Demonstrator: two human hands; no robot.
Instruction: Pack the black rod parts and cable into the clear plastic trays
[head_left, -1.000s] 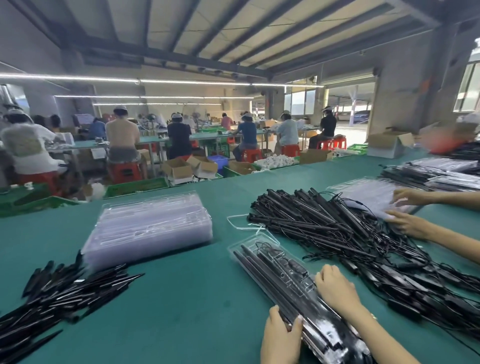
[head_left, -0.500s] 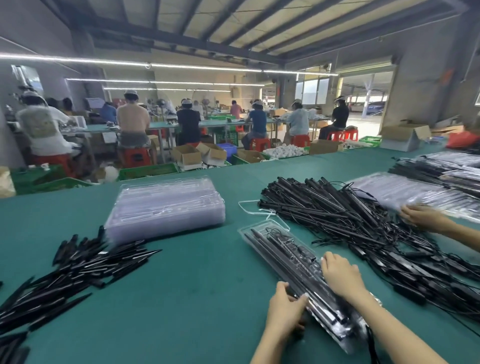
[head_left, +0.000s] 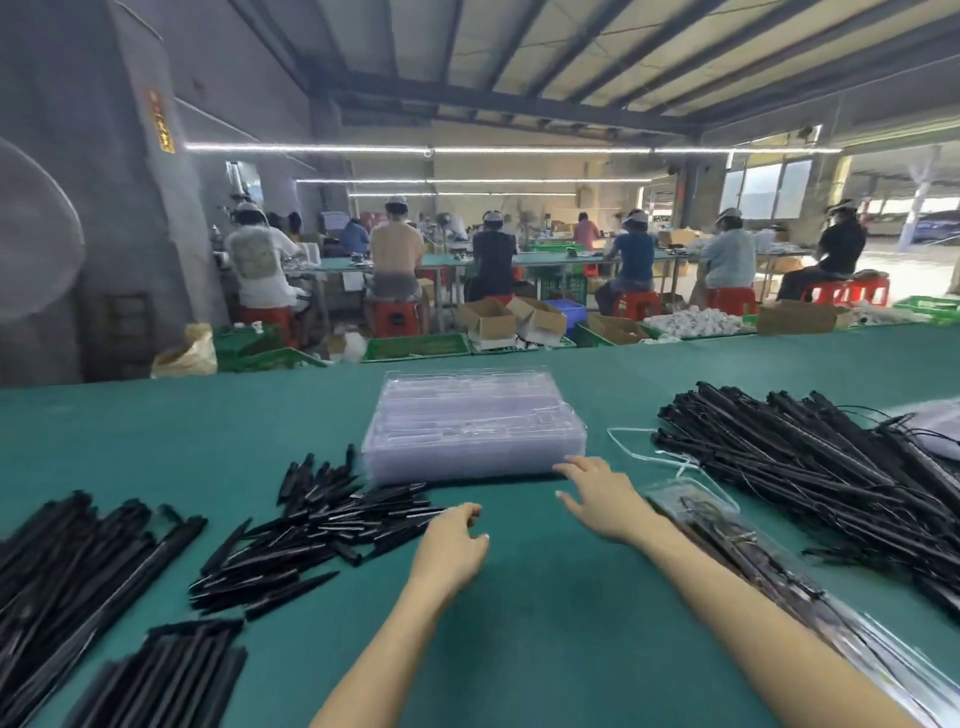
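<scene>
- While one filled tray (head_left: 737, 551) lies on the bench (head_left: 545, 623) beside the right arm, much is left.
- Right hand (head_left: 605, 501), fingers spread, grip empty, reaches the stack of clear trays (head_left: 472, 426).
- Left hand (head_left: 452, 545) (loosely curled, holding nothing) hovers by the short black parts (head_left: 322, 525).
- Cabled rods (head_left: 810, 462) sit unpacked at right.

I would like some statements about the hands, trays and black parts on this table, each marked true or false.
1. The right hand reaches with spread fingers toward the stack of clear trays. True.
2. The left hand grips a black rod. False: it holds nothing, beside the pile of short black parts.
3. The filled tray lies to the right of the right forearm. True.
4. The pile of rods with cables lies on the left of the table. False: it is on the right.
</scene>
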